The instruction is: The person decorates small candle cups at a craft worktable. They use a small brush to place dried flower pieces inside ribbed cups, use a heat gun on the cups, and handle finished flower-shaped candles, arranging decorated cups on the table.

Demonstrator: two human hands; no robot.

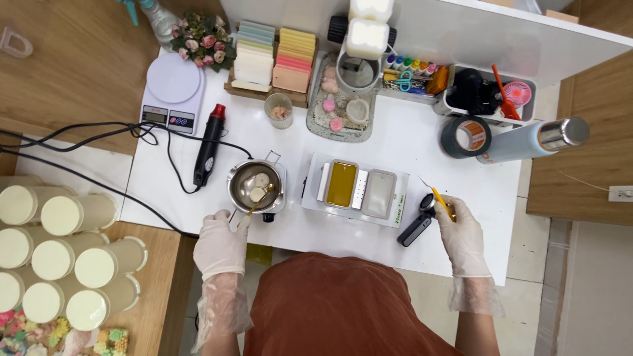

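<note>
Two gloved hands work at the desk's [422, 142] near edge: the left hand [221, 245] grips a spoon [258, 200] dipped in the metal pot [256, 185]. Toward the right edge, the right hand [461, 237] pinches a yellow-handled tool [439, 198] beside a black device [417, 226].

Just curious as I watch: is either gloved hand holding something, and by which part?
Left hand grips the spoon handle's near end at the metal pot. Right hand pinches a yellow-handled tool near its middle.

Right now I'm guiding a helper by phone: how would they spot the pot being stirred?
On the white table, look left of the rectangular two-tray warmer. The small round steel pot sits there, beside the black heat gun; it alone holds pale lumps, the gloved left hand touching it.
</note>
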